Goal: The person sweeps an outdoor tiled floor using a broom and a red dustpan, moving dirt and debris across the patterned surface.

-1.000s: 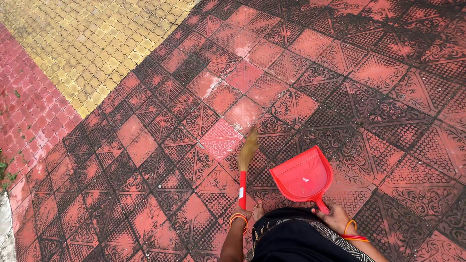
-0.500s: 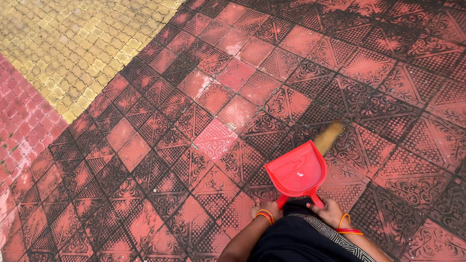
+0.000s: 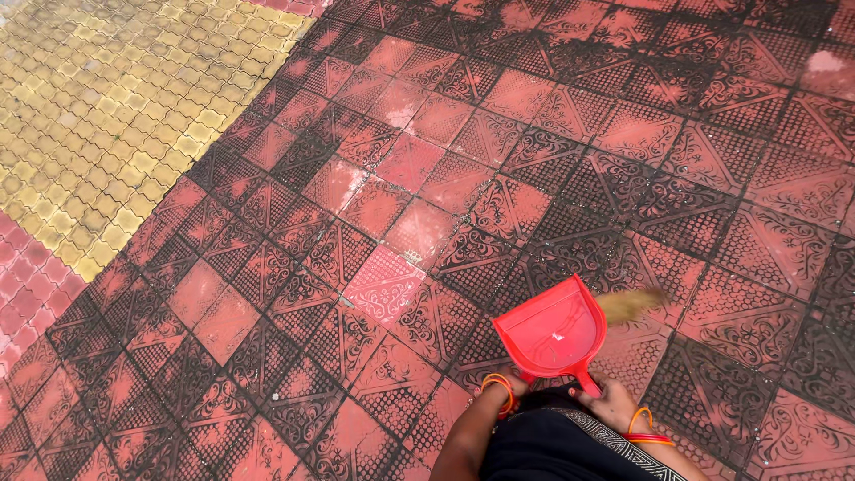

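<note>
My right hand point(image 3: 611, 403) grips the short handle of a red plastic dustpan point(image 3: 550, 331), which is held low over the patterned red floor tiles point(image 3: 419, 232). My left hand point(image 3: 511, 380), with orange bangles at the wrist, is closed on a red-handled broom. Most of the broom's handle is hidden behind the dustpan. Its straw bristles point(image 3: 631, 305) stick out blurred to the right of the pan, close to the tiles. A small pale speck lies inside the pan.
Dark grime fills the grooves of the embossed tiles. A band of yellow interlocking pavers point(image 3: 98, 116) runs at the upper left, with red pavers point(image 3: 22, 294) beyond it at the left edge. My dark garment point(image 3: 552, 445) fills the bottom centre.
The broom swung from the left of the dustpan, behind it, to its right side. The view shifted, so the pavers sit farther left and lower.
</note>
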